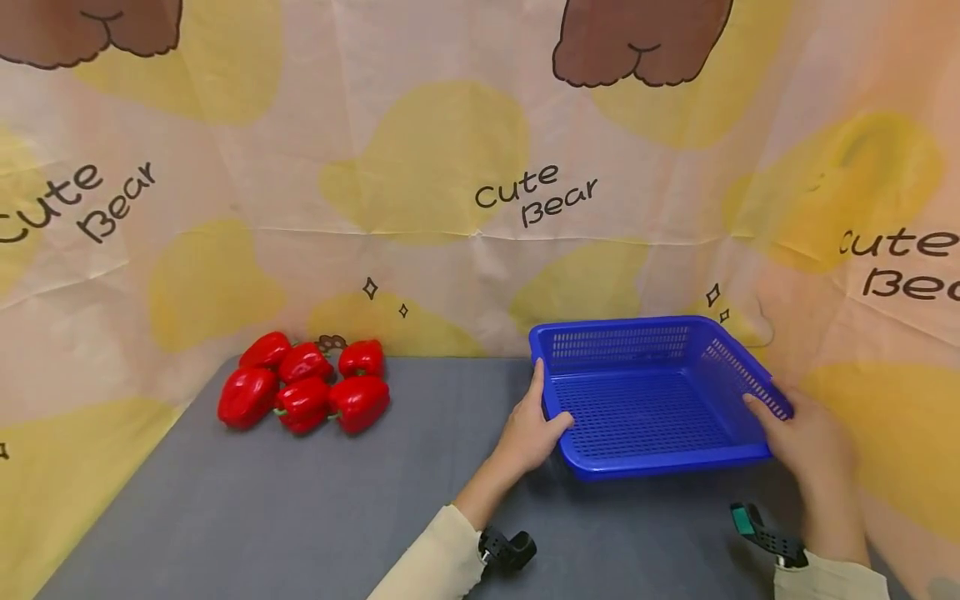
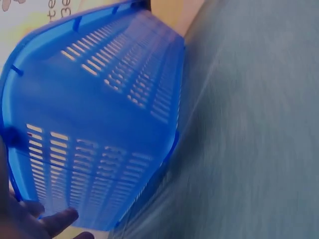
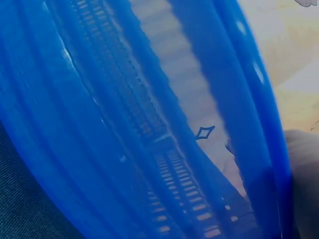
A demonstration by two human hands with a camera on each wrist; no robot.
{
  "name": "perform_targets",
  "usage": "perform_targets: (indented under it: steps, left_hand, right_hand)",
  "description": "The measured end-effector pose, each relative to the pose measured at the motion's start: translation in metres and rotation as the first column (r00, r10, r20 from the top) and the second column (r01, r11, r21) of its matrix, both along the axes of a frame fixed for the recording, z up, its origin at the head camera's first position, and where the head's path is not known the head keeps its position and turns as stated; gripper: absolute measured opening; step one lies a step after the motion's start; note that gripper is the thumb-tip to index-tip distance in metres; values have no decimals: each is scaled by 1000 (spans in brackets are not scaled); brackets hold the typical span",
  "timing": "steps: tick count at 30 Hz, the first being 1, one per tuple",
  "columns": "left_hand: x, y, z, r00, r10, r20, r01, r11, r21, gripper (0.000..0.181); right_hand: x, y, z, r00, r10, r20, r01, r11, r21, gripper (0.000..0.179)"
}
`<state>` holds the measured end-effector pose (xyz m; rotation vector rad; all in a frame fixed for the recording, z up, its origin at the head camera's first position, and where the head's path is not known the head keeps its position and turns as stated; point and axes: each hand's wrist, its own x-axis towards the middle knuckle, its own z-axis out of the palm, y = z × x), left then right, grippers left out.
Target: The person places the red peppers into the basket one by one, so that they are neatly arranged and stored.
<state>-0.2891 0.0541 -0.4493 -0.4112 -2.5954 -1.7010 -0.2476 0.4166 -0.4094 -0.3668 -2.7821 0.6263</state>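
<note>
Showing its slotted inside, a blue basket (image 1: 637,408) is over the counter's (image 1: 315,517) right side, left hand (image 1: 534,429) and right hand (image 1: 816,442) each curled round a side rim, thumbs inside. Six red peppers (image 1: 303,406) cluster at left, before a printed cloth (image 1: 420,167).

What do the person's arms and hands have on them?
The left hand and right hand wear no gloves. The left sleeve and right sleeve are cream. Each wrist has a black strap; the right one has a green patch.

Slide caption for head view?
Left hand and right hand hold a blue rectangular plastic basket right of six red bell peppers.
</note>
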Motion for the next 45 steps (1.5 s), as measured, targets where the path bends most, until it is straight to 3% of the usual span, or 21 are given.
perform_targets:
  steps: [4, 8, 10, 12, 15, 18, 21, 22, 25, 28, 30, 32, 34, 36, 40, 41, 43, 45]
  left_hand:
    - [-1, -28, 0, 1000, -14, -1, 14, 1000, 25, 95]
    - [-3, -52, -1, 999, -37, 4, 37, 998, 41, 96]
    - [-3, -63, -1, 999, -36, 2, 36, 998, 43, 97]
    - [-3, -75, -1, 999, -32, 4, 32, 998, 49, 96]
    - [-2, -92, -1, 1000, -26, 11, 25, 998, 56, 95]
    - [-1, -105, 1, 1000, -22, 20, 21, 998, 60, 93]
    - [0, -118, 1, 999, -4, 34, 2, 997, 72, 90]
    - [1, -122, 0, 999, 2, 42, -6, 997, 75, 89]
    - [2, -134, 0, 998, 14, 60, -19, 997, 79, 89]
    - [3, -146, 0, 998, 5, 69, -10, 997, 79, 90]
    - [3, -155, 0, 998, -3, 69, -3, 997, 81, 90]
    - [3, -166, -1, 998, -17, 63, 11, 996, 91, 91]
    - [4, -175, -1, 998, -18, 62, 11, 995, 101, 92]
    - [4, -181, -1, 997, -15, 74, 7, 994, 108, 92]
    - [7, -189, 0, 996, 11, 88, -23, 990, 136, 85]
    - [8, -192, 0, 995, 25, 94, -40, 988, 152, 81]
    - [11, -197, 0, 994, 63, 92, -80, 979, 186, 73]
    - [14, -203, -1, 992, 97, 80, -113, 969, 221, 66]
  right_hand:
    - [-8, -8, -1, 993, 102, 52, -99, 994, -56, 84]
    - [-13, -17, 2, 985, 144, 100, -138, 988, -62, 88]
    - [-15, -23, 2, 980, 166, 112, -160, 986, -55, 85]
    - [-17, -30, 0, 971, 207, 115, -194, 974, -112, 78]
    - [-18, -41, -3, 948, 295, 121, -258, 933, -251, 67]
    - [-19, -47, -9, 915, 383, 126, -303, 859, -412, 65]
    - [-24, -49, -19, 873, 488, 16, -383, 706, -595, 65]
    - [-26, -50, -23, 852, 522, -42, -419, 632, -652, 65]
    - [-30, -57, -36, 765, 592, -251, -526, 351, -775, 68]
    - [-32, -71, -47, 676, 594, -436, -611, 122, -782, 68]
    - [-32, -84, -53, 627, 559, -542, -644, -19, -765, 68]
    - [-31, -99, -59, 591, 505, -629, -659, -147, -738, 69]
    - [-30, -112, -63, 579, 452, -678, -664, -221, -714, 67]
    - [-29, -123, -66, 586, 402, -703, -665, -256, -701, 64]
    - [-26, -139, -70, 620, 320, -716, -674, -250, -696, 58]
    - [-25, -142, -71, 626, 310, -715, -679, -233, -696, 57]
    - [-23, -148, -72, 644, 309, -700, -693, -152, -705, 55]
    - [-22, -154, -73, 669, 327, -668, -702, -20, -712, 54]
